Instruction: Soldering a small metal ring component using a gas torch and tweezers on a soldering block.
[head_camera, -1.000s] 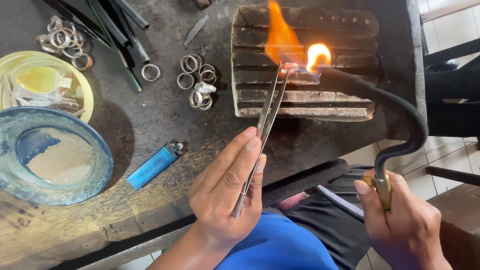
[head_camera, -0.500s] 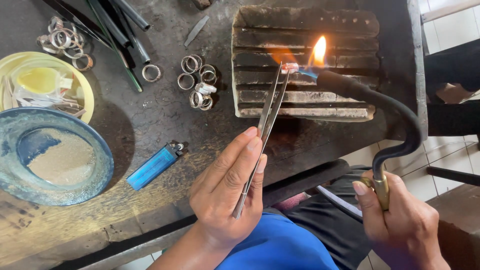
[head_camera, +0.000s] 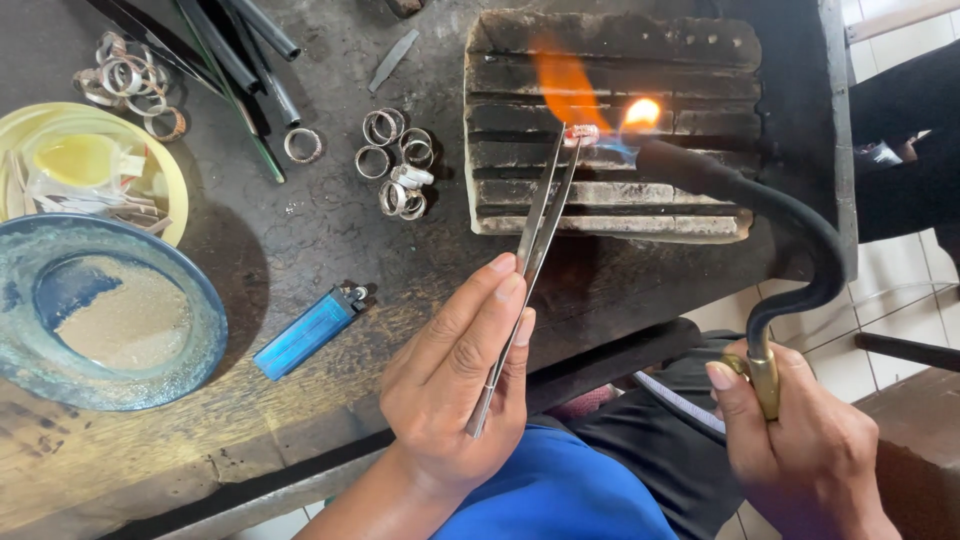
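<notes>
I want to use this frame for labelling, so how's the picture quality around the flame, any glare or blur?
Head view: the flame is blown out to white at its core, with a soft orange tongue smeared to its left; the small piece at the tweezers' tip glows and loses detail. The left hand, right hand, torch and rings look sharp under even daylight, with soft shadows.
</notes>
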